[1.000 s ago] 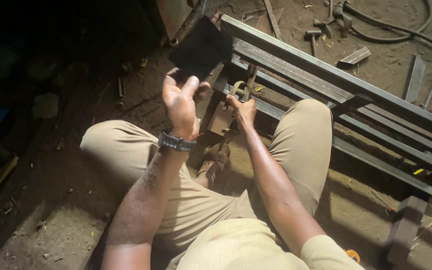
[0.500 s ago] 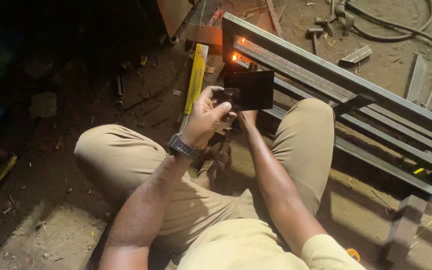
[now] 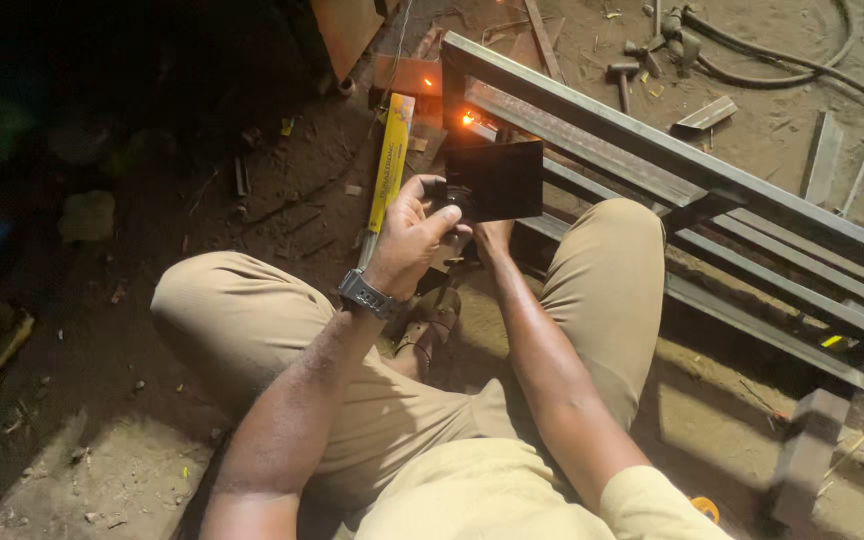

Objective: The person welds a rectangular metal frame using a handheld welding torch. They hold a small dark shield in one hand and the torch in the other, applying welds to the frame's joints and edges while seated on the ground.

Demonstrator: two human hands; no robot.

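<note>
Head view: left hand (image 3: 410, 232) pinches dark shield plate (image 3: 497, 180) up betw. eyes & orange glow (image 3: 468, 118) on steel frame (image 3: 652, 150), prob. to block glare; right hand (image 3: 492, 238) mostly hidden under plate, grip can't tell.

We're down on the dirt floor (image 3: 102, 470) of a metalworking shop, a welding spot by every sign. A long frame of grey steel bars (image 3: 712, 200) lies across the ground with an orange spark (image 3: 468, 119) glowing on it. Steel offcuts (image 3: 708, 114), a hammer (image 3: 620, 78) and a thick dark hose (image 3: 782, 70) litter the dusty earth.
</note>
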